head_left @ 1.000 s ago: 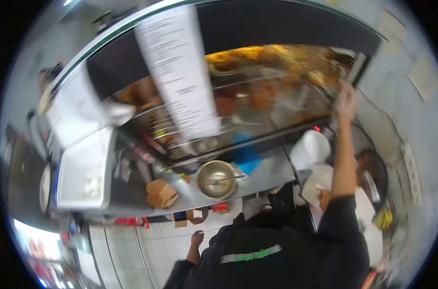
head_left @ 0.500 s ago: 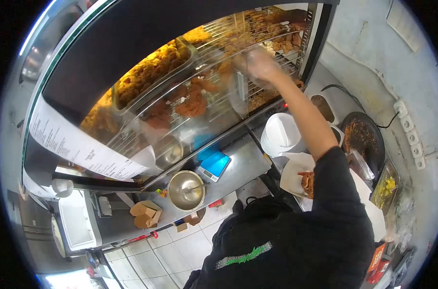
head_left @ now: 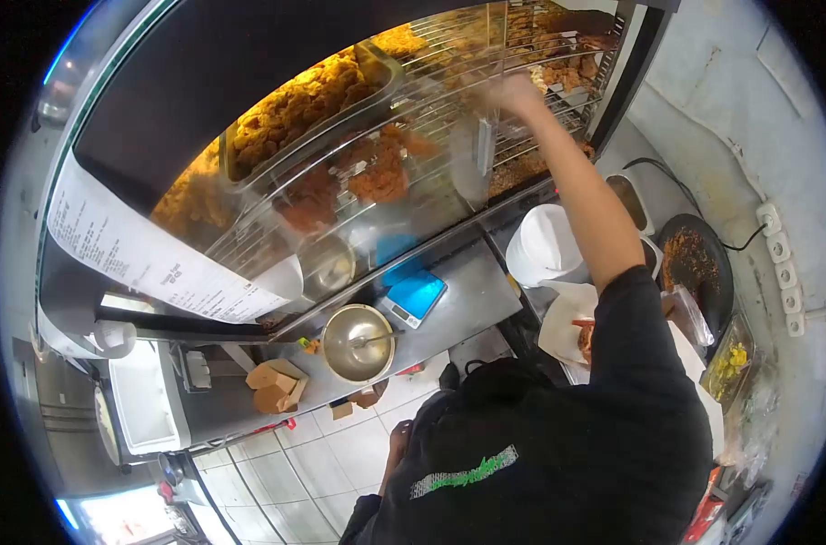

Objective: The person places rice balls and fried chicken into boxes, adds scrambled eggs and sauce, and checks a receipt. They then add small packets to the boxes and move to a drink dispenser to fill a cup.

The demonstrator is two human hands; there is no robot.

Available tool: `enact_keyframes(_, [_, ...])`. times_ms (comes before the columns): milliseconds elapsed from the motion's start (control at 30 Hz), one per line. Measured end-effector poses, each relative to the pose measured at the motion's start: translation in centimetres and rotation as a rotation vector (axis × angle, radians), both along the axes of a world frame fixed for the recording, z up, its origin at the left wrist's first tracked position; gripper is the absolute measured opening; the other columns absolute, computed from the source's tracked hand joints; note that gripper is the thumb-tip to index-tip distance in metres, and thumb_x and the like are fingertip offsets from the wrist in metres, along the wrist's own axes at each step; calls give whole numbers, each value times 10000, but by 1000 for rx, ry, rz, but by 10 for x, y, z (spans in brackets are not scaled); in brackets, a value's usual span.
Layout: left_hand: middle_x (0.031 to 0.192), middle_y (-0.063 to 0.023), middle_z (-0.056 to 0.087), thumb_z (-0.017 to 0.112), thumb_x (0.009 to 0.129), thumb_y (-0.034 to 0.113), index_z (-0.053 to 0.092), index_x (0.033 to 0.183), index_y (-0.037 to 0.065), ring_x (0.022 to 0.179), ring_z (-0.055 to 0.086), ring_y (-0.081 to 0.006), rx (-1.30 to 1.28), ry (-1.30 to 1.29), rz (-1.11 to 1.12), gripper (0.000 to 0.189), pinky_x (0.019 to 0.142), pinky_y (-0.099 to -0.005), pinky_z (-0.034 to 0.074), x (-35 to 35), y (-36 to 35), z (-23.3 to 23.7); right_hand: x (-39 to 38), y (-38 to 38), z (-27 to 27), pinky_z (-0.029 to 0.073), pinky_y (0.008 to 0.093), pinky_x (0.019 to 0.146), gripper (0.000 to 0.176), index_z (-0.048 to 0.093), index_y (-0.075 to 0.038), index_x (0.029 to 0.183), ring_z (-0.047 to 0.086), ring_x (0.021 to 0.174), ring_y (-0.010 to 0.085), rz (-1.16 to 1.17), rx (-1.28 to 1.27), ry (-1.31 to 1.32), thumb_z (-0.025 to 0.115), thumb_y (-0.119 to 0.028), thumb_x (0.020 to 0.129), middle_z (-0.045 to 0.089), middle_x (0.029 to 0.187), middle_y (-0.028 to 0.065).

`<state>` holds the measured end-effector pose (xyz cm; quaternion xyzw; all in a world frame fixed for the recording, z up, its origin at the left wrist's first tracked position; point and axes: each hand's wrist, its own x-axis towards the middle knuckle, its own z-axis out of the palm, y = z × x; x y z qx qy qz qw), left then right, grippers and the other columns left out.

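Note:
My right hand (head_left: 518,96) reaches into the heated display cabinet (head_left: 422,238), at the edge of a clear sliding panel (head_left: 475,154). Its fingers are behind the panel and blurred, so whether they hold anything does not show. Pieces of fried chicken (head_left: 378,173) lie on the wire rack near it. Farther left stands a metal tray (head_left: 395,74) heaped with golden fried pieces. Low beside my body hangs my left hand (head_left: 399,439), small and dark, with its fingers hard to make out.
On the steel counter are a metal bowl (head_left: 340,331) with a utensil in it, a blue-topped scale (head_left: 417,292) and a cardboard box (head_left: 277,386). White tubs (head_left: 545,245) and an open paper box (head_left: 558,331) with food stand at right. A dark pan (head_left: 704,282) lies beyond.
My right hand has shifted slightly up and to the right in the view, now at the panel. My left hand has come into view at my side. The camera view has shifted a little.

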<state>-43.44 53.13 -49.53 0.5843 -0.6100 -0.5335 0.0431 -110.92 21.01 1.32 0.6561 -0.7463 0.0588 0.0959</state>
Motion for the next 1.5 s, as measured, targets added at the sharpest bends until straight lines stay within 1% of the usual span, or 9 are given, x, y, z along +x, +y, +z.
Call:
enact_keyframes(200, [1121,-117,644,540,865,429,648,1093,116,1007,624,-272,38,-208,-258,402,862,-363,488,32,12,-18,18,-23,42,500,391,737,459,644,-115,1100,624,884,298,-195,93,-248,613,-435,772,668,992,117])
enact_keyframes(400, [953,-110,678,582,809,291,692,912,108,930,622,-273,-73,-65,-260,237,813,-397,488,18,-23,30,-13,0,20,487,381,781,399,627,-101,1120,602,937,279,-305,106,-484,590,-331,796,652,1039,100])
enact_keyframes(533, [1010,-90,682,531,884,183,683,979,110,923,637,-242,-554,-120,-723,193,781,-342,513,45,-42,-9,-5,3,13,478,374,811,366,616,-92,1134,587,973,267,-308,47,-657,575,-262,812,642,1071,88])
enact_keyframes(633, [1028,-75,678,510,907,150,636,1088,81,912,639,-199,-47,64,-265,231,773,-306,515,53,-42,-11,-2,1,7,471,369,833,346,607,-85,1144,576,1000,258,-323,-1,-774,563,-210,824,634,1095,79])
enact_keyframes(833, [1076,-138,646,506,819,200,667,934,42,1104,556,-274,-17,-141,-413,253,908,-357,460,50,-57,29,13,19,9,458,359,878,321,590,-71,1164,554,1054,239,-275,-180,-1147,540,-107,848,618,1143,61])
enact_keyframes(1000, [1074,-143,645,493,834,204,663,954,40,1091,564,-277,57,-78,-580,266,905,-359,459,55,-81,-4,-27,144,-1,435,343,945,330,584,-69,1174,531,1129,210,-76,-305,-750,550,-56,846,594,1211,43])
enact_keyframes(1133, [1073,-147,645,482,847,207,660,971,38,1080,569,-281,86,-59,-648,276,903,-360,458,26,-93,-6,-56,272,24,413,347,991,371,604,-66,1137,575,1083,222,-404,-361,-1280,619,-281,835,618,1182,83])
enact_keyframes(1300, [1071,-152,645,469,862,212,656,991,35,1067,577,-285,100,-51,-664,288,900,-361,457,-22,-84,-1,-180,440,-27,504,332,793,545,556,-43,1183,635,865,220,-581,-345,-696,671,-396,785,676,948,102])
enact_keyframes(1500, [1069,-158,645,453,881,216,651,1016,31,1051,586,-289,118,-67,-598,303,896,-363,456,-67,-55,6,-234,503,-148,440,397,914,753,342,-30,1370,559,1085,344,-939,247,-575,661,-432,819,583,1172,220])
